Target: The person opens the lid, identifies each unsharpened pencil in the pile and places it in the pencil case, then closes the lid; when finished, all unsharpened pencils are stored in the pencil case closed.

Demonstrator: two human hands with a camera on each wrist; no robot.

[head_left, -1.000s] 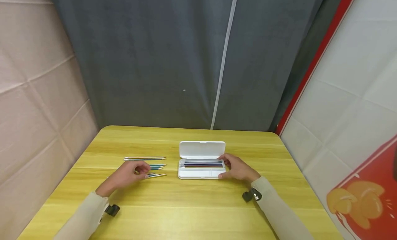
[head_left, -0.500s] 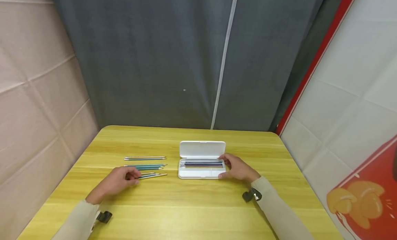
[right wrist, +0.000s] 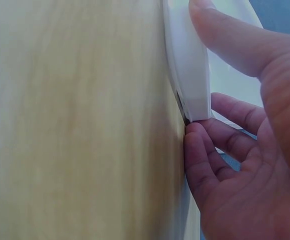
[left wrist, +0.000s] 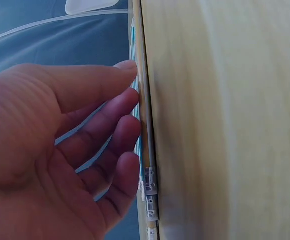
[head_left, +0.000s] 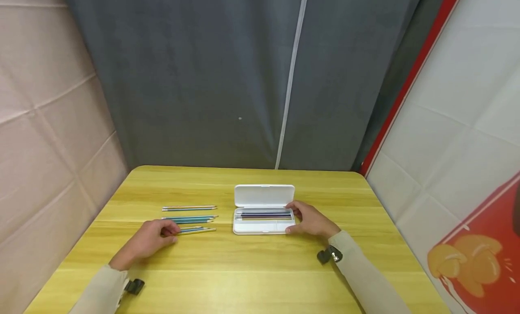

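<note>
Fingers of the right hand curl round the right end of the white pencil case, thumb on its near edge and fingertips at the far rim; fingers of the left hand lie relaxed, tips touching the nearest of the loose pencils, gripping nothing that can be seen.

Largest is the yellow wooden table, with the case at its middle, lid open and standing back. Only the head view shows the case's inside: a row of dark blue and brown pencils in the far compartment, the near compartments bare. The right wrist view adds what that view hides: the fingertips pressed under the case's corner.

Left of the case lie three small groups of pencils, parallel, teal and silver, points toward the case. The left wrist view shows their metal-capped ends just beside the little finger.
</note>
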